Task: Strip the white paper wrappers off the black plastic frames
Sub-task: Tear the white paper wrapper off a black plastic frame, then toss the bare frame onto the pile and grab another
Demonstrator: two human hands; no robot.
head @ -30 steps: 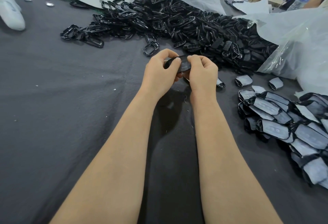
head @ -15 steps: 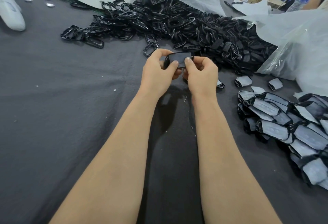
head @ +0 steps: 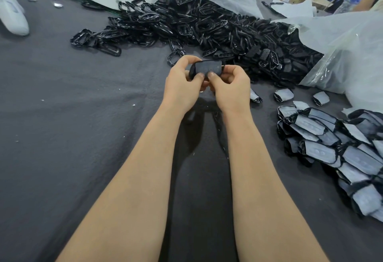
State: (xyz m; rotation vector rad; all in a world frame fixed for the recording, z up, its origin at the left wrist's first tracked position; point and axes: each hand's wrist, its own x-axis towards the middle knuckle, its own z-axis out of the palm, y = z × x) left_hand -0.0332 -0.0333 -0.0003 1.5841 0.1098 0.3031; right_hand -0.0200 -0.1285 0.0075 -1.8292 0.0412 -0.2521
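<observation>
While the counter [head: 62, 120] carries a bare-frame heap [head: 207, 25] at back & a wrapped stack [head: 342, 149] at R, left grip [head: 182, 87] & right grip [head: 232, 90] both pinch the held frame [head: 207, 67] btwn them, thumbs on its near face, above the counter

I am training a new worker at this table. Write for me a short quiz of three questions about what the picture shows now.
1. True or false: the left hand and the right hand both grip the same frame.
2. Where does the pile of wrapped frames lie? A: on the person's right. B: on the person's left. C: on the floor.
3. Fill the gap with nearer or farther: the heap of bare black frames lies ___ from the person than the hands.

Key: 1 true. 2 A. 3 farther.
</observation>
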